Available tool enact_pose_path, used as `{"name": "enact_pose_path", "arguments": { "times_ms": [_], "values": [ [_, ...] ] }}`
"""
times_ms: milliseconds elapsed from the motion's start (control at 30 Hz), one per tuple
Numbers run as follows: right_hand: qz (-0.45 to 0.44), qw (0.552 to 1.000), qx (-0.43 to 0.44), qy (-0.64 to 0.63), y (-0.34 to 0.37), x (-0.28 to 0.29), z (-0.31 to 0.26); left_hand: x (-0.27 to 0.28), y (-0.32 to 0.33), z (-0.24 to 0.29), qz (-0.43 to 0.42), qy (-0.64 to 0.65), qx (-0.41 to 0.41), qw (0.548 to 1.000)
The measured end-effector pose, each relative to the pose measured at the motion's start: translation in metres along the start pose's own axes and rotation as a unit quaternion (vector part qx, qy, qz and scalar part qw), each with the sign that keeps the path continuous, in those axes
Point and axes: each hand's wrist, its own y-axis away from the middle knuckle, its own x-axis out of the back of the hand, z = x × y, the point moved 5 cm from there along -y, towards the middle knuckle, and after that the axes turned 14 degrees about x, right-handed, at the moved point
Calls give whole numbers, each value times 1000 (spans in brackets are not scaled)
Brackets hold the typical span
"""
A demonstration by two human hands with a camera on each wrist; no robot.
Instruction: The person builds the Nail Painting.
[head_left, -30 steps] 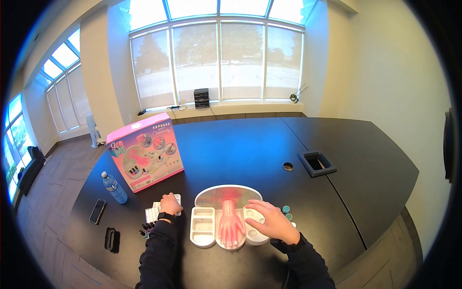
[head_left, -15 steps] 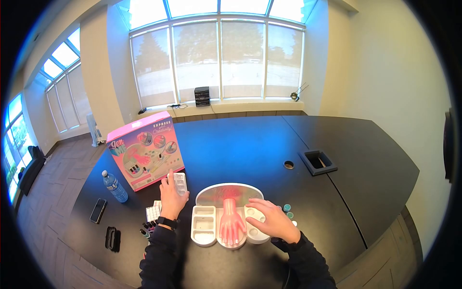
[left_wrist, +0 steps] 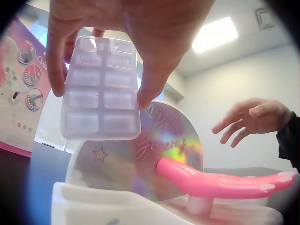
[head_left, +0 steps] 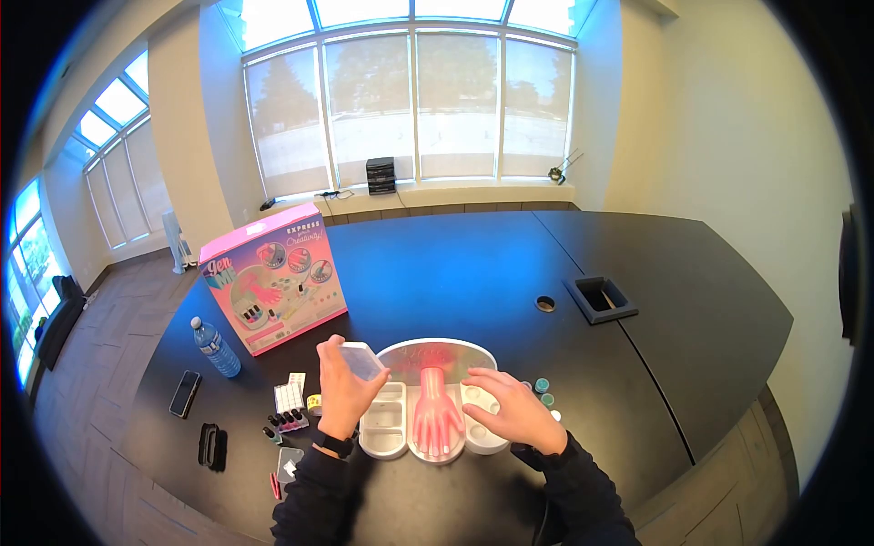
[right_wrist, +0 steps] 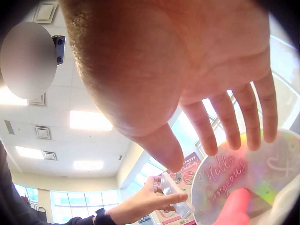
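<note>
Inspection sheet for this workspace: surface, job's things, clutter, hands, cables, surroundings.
Surface: dark table, with a black-framed opening
Job's things: translucent compartment tray, raised; pink model hand on white stand; nail polish bottles; pink box
Clutter: water bottle, phone, black case
Hands: left hand pinches the tray; right hand hovers near the stand, holding nothing
Cables: dark cable on windowsill
Surroundings: shaded windows, pale wall

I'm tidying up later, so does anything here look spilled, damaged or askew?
Nothing plainly stands out: I see no spill or damage. The translucent plastic ten-compartment case tilts, but the left hand grips it.
</note>
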Motion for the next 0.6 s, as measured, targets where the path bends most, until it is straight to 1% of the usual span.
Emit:
{"name": "enact_pose_path", "arguments": {
  "times_ms": [133,600],
  "values": [
    [1,1000,2,4,0,1,-1,-12,12,0,8,-40,-23,999],
    [-15,1000,-7,-1,1,0,-4,-36,21,-10,-30,-93,-29,995]
  ]
}}
